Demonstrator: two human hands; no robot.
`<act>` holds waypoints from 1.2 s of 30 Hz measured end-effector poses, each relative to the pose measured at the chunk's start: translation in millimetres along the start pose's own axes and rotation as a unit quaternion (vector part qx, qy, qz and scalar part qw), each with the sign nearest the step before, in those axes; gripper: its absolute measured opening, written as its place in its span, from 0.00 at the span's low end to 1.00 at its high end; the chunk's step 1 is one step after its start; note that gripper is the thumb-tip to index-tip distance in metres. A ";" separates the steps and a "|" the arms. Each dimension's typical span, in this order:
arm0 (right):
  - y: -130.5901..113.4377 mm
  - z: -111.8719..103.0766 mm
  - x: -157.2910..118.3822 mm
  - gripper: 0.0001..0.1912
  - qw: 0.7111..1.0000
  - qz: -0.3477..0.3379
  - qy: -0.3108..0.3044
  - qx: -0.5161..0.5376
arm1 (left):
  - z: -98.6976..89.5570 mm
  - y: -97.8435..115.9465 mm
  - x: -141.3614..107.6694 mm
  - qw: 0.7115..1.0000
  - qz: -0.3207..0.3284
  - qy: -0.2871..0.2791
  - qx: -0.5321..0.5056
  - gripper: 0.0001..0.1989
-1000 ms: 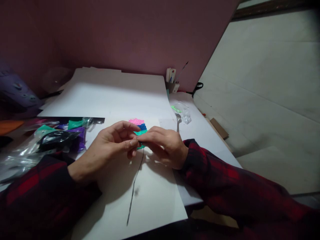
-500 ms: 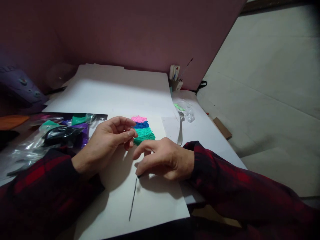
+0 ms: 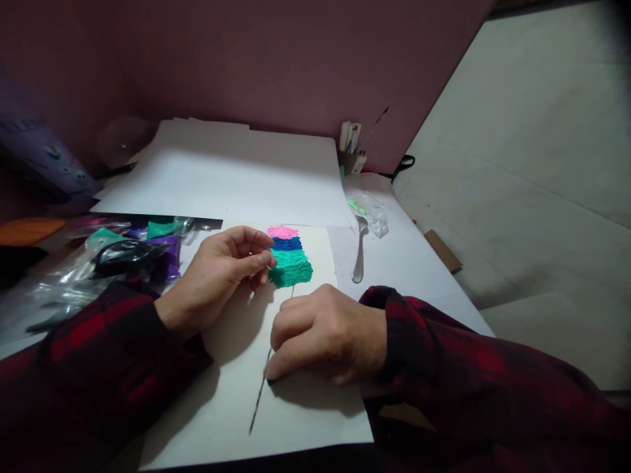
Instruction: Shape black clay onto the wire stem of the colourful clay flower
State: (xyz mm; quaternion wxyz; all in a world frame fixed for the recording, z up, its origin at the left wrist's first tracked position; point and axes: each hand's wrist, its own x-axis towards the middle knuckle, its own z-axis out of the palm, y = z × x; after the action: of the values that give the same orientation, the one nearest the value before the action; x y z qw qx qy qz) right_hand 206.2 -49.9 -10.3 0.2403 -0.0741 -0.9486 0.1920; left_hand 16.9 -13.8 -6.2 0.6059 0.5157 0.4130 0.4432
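Note:
A white sheet (image 3: 315,420) lies before me with a textured patch (image 3: 290,268) in pink, blue, teal and green bands. A thin dark line (image 3: 258,399) runs down the sheet below the patch. My right hand (image 3: 323,335) rests on the sheet over this line, its fingers bent together and the thumb and fingertip at the line; a small dark bit shows at the fingertip. Beside the patch's left edge, my left hand (image 3: 224,269) hovers with thumb and forefinger pinched; what they hold, if anything, is too small to make out.
Plastic bags (image 3: 128,256) of black, purple and green material lie at the left. A fork (image 3: 360,249) and a clear wrapper (image 3: 377,222) are right of the sheet. Large white sheets (image 3: 236,171) lie behind, beside a pen holder (image 3: 349,161).
My right hand has moved down along the dark line, and its fingers have drawn closer together. The left hand keeps its pinch beside the patch. The view has shifted slightly.

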 end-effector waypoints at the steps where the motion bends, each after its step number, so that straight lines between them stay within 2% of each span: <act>1: 0.2 0.1 -0.3 0.10 1.000 0.002 0.001 -0.004 | 0.1 -0.4 0.1 1.000 0.000 0.003 0.003 0.10; 6: 3.1 -0.3 -2.2 0.10 0.999 0.016 0.021 0.027 | 0.0 -1.1 1.0 1.000 0.003 0.014 0.009 0.11; 11: 2.6 -0.8 -2.3 0.12 1.000 0.003 -0.002 0.027 | 0.3 -0.9 1.1 1.000 0.002 0.013 0.014 0.11; 16: 1.9 -0.7 -2.5 0.09 0.995 0.026 0.064 0.075 | 1.1 0.0 -0.1 1.000 0.000 0.019 0.008 0.09; 22: 0.5 0.8 -3.4 0.14 0.999 0.011 -0.004 0.039 | 1.5 0.5 0.3 1.000 -0.003 0.019 0.007 0.10; 28: -0.4 -0.5 -2.4 0.09 0.992 0.050 0.064 0.096 | 1.2 0.0 1.3 1.000 0.003 0.017 0.005 0.09; 33: 0.8 -1.3 -2.7 0.15 0.998 0.021 -0.015 0.055 | 1.4 0.3 0.5 1.000 0.001 0.021 0.016 0.08; 36: -0.2 -1.7 -2.1 0.10 0.995 0.040 0.042 0.080 | 1.7 0.7 0.2 1.000 0.002 0.020 0.014 0.09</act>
State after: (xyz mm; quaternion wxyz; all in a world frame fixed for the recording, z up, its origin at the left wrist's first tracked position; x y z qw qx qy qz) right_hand 208.9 -50.0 -9.7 0.2769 -0.1002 -0.9158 0.2731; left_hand 18.4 -14.0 -5.3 0.5893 0.5158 0.4306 0.4487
